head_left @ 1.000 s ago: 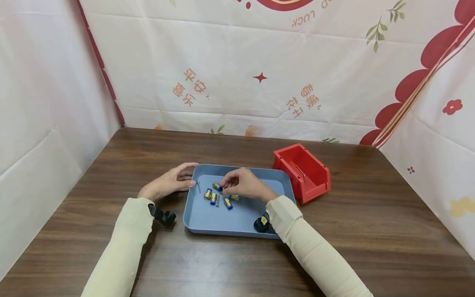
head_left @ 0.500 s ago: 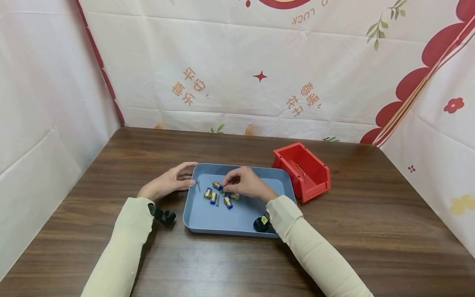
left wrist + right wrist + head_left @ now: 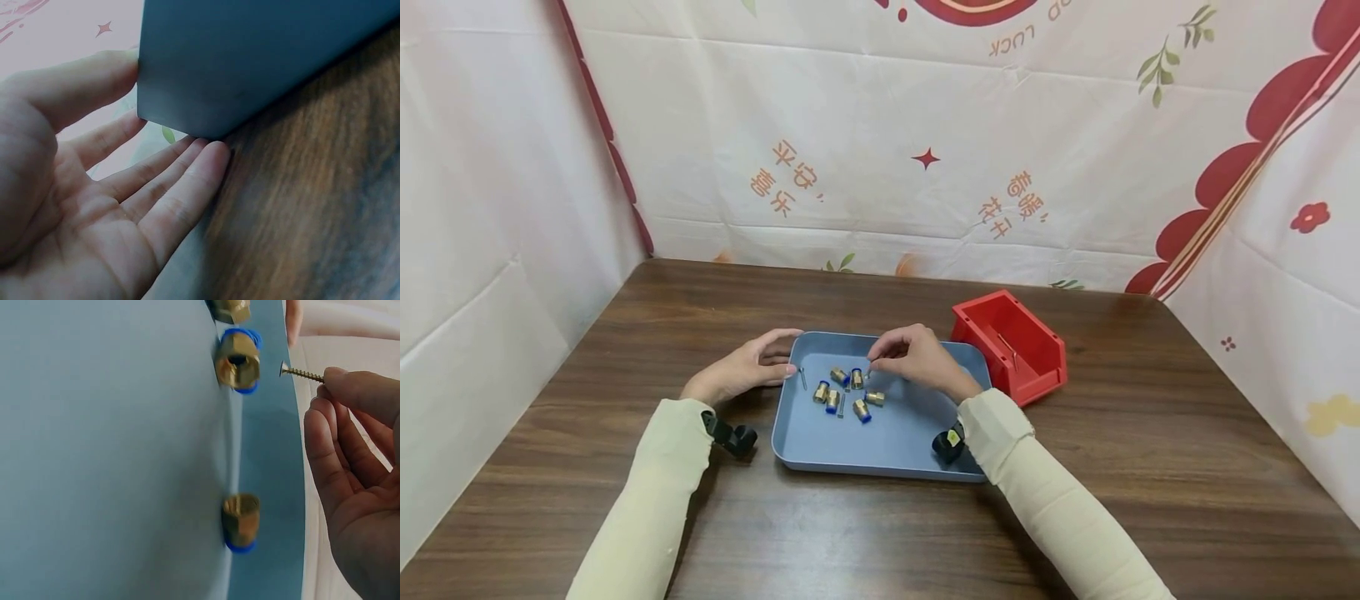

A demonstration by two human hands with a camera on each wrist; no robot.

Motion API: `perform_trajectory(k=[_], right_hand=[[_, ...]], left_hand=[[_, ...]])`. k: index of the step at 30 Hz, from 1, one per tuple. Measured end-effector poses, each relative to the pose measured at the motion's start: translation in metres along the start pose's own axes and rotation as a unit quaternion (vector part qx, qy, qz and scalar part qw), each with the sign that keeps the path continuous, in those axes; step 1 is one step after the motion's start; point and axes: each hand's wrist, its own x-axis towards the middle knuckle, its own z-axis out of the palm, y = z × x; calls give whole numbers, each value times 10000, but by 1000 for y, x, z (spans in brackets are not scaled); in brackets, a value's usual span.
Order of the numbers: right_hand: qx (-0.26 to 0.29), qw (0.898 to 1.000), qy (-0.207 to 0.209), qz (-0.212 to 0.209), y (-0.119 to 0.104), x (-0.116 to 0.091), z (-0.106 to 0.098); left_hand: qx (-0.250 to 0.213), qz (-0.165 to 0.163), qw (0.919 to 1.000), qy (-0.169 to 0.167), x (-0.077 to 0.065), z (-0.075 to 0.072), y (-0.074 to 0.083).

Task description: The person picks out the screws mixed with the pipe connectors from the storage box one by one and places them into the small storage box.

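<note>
In the head view my right hand [image 3: 917, 362] is raised over the right-middle of the blue-grey tray [image 3: 895, 454]. Its thumb and fingertips pinch a small screw [image 3: 303, 374], whose flat head and threads stick out of the grip in the right wrist view. Several brass fittings with blue rings lie in the tray, among them one fitting [image 3: 861, 410] in front and another fitting [image 3: 240, 520] below the screw in the right wrist view. Loose screws, such as one screw [image 3: 841, 406], lie between them. My left hand [image 3: 745, 364] touches the tray's left side, thumb at the rim, other fingers extended against the wall.
A red plastic bin [image 3: 1037, 392] stands against the tray's right back corner, with thin screws [image 3: 1007, 346] inside. All of it is on a dark wooden table [image 3: 850, 533]. White printed cloth [image 3: 865, 108] hangs behind and on both sides.
My right hand has drawn right and up from among the fittings with the screw between its fingers. A fitting it covered is now visible. My left hand stays at the tray's side.
</note>
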Motion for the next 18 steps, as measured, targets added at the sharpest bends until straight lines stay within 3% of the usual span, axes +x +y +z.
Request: perform_trajectory(k=[13,18], right_hand=[[-38,9995,222,228,-1,-13,-24],[-410,9977,353,413,1,-17,-30]], left_hand=[[64,-72,9999,48,0,0,0],[110,-20,9999,32,0,1,-1]])
